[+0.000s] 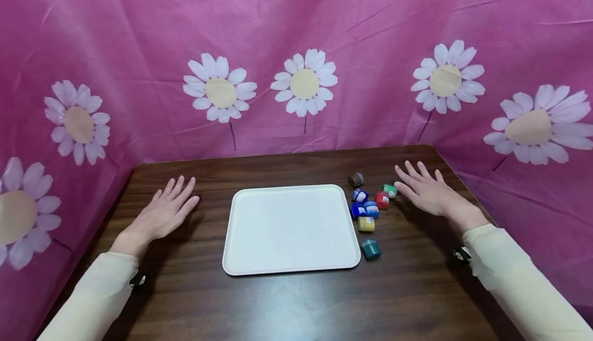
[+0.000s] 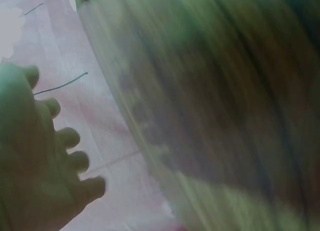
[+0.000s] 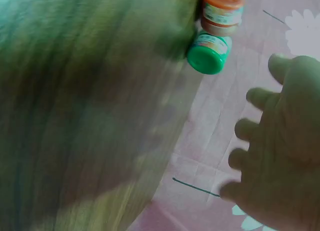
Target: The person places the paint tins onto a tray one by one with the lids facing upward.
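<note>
My left hand (image 1: 161, 211) is held over the left part of the table with its fingers spread and nothing in it. To the right, my right hand (image 1: 431, 192) is spread in the same way and holds nothing. Nearest to it are a green paint jar (image 1: 390, 191) and a red paint jar (image 1: 382, 200). Close by lie a brown jar (image 1: 355, 179), several blue jars (image 1: 371, 209), a yellow jar (image 1: 366, 223) and a teal jar (image 1: 370, 249). A white tray (image 1: 292, 230) lies flat between the hands, bare on top.
The dark wooden table (image 1: 287, 305) ends at the back against a pink curtain (image 1: 296, 16) with white flowers, which also hangs at both sides. The jars sit in a loose cluster along the tray's right edge.
</note>
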`<state>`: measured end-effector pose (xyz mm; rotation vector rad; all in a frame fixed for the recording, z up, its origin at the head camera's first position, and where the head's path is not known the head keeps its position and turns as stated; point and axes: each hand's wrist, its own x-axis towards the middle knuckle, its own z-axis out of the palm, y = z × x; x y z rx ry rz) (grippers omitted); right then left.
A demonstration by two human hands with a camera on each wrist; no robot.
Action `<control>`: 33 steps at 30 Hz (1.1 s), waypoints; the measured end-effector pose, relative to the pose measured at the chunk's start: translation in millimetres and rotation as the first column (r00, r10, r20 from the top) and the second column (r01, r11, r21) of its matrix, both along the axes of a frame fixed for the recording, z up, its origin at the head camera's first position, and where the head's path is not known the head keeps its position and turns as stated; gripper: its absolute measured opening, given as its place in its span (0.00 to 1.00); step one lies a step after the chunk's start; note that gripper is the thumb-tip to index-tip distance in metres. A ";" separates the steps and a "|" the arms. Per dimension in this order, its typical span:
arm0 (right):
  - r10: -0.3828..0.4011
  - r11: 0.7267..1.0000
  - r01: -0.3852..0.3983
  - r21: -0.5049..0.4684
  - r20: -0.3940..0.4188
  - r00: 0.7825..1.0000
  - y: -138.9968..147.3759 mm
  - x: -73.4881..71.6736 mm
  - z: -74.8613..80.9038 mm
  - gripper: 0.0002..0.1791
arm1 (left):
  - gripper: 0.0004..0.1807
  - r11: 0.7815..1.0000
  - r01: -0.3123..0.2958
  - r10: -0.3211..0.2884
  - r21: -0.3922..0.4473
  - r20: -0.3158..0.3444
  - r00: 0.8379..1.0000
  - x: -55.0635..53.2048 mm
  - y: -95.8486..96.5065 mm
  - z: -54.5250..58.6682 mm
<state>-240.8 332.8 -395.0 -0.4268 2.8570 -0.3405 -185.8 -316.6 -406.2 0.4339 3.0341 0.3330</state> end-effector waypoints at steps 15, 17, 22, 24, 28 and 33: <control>0.110 0.885 -0.059 -0.463 0.084 0.990 9.5 -6.3 -13.5 0.42 | 0.50 0.924 0.072 -0.120 0.376 0.104 0.987 9.0 34.2 -11.1; 0.116 0.863 -0.058 -0.501 0.084 0.990 10.3 -8.7 -18.1 0.41 | 0.51 0.911 0.071 -0.124 0.407 0.106 0.987 9.6 38.4 -12.2; 0.115 0.819 -0.015 -0.573 0.138 0.984 11.9 -13.7 -27.7 0.43 | 0.51 0.855 0.033 -0.136 0.517 0.163 0.977 9.9 47.8 -14.5; 0.120 0.805 0.003 -0.593 0.167 0.979 10.7 -15.5 -28.5 0.43 | 0.50 0.843 0.029 -0.146 0.538 0.176 0.974 9.7 50.8 -14.6; 0.124 0.825 0.008 -0.565 0.195 0.973 4.3 -16.9 -27.4 0.44 | 0.51 0.849 0.038 -0.164 0.526 0.195 0.967 7.6 56.7 -15.0; 0.146 0.898 -0.089 -0.430 0.101 0.984 -7.9 -16.3 -29.8 0.43 | 0.52 0.781 -0.047 -0.198 0.623 0.318 0.927 7.6 66.5 -17.6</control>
